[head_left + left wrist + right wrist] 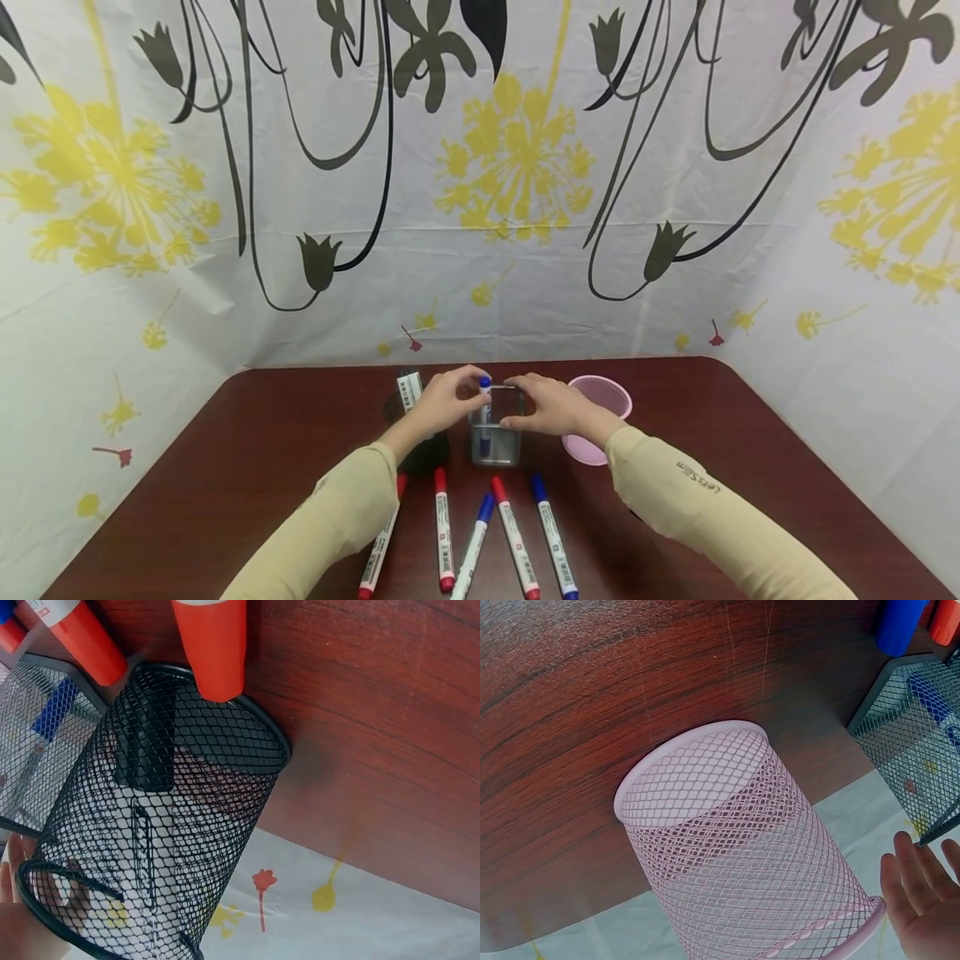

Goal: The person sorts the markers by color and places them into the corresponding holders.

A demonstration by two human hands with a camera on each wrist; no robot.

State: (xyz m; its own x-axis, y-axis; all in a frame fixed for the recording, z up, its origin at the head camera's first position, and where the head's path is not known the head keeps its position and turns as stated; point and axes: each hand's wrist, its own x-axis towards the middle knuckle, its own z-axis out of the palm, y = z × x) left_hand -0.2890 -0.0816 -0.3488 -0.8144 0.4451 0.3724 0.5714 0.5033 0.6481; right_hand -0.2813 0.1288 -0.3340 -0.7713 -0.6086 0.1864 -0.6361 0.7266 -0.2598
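Note:
My left hand [442,406] pinches a blue-capped marker [485,412] near its top. The marker stands upright inside a square grey mesh pen holder [496,450], its lower part showing through the mesh. My right hand [553,406] is at the holder's right side, thumb by the front rim and fingers by the back. In the right wrist view its fingers [915,881] look nearly straight, with their tips right at the holder's rim. The left wrist view has the blue part of the marker [56,709] behind the mesh.
A round black mesh cup [202,757] holding a black item with a white label stands left, partly behind my left forearm. A pink mesh cup [735,847] stands right. Red markers [444,533] and blue markers [555,537] lie in front on the brown table [675,500].

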